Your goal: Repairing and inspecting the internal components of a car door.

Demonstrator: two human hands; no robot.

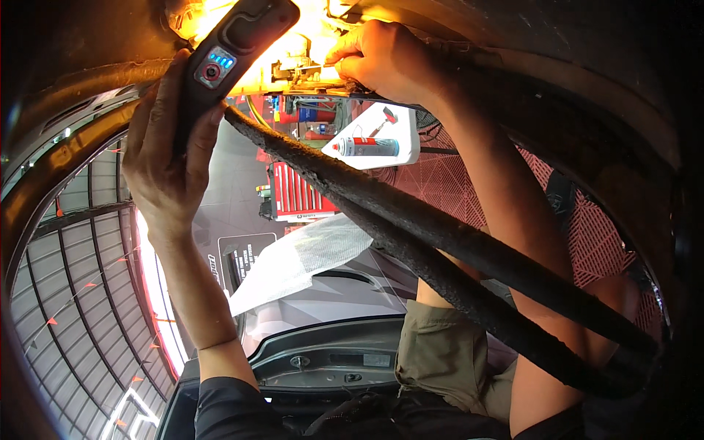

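Observation:
My left hand (167,158) is closed round a black handheld work light (246,40) with a row of blue indicator lights and a round button. Its warm glare falls on metal and small fittings (293,70) at the top of the view, where detail is washed out. At the right of that lit spot is my right hand (392,64), its thumb and fingers pinched together. Whatever lies between those fingertips is too small and bright to make out. Two dark, rough-surfaced tubes (411,209) slant down from beside the light, passing in front of my right arm.
Dark curved panels (616,95) enclose the work area. Beyond the opening are a red tool cabinet (304,192), a white surface (405,132) bearing a spray can (369,147), and red patterned flooring (455,180). A whitish translucent sheet (304,249) hangs above a dark car panel (323,352).

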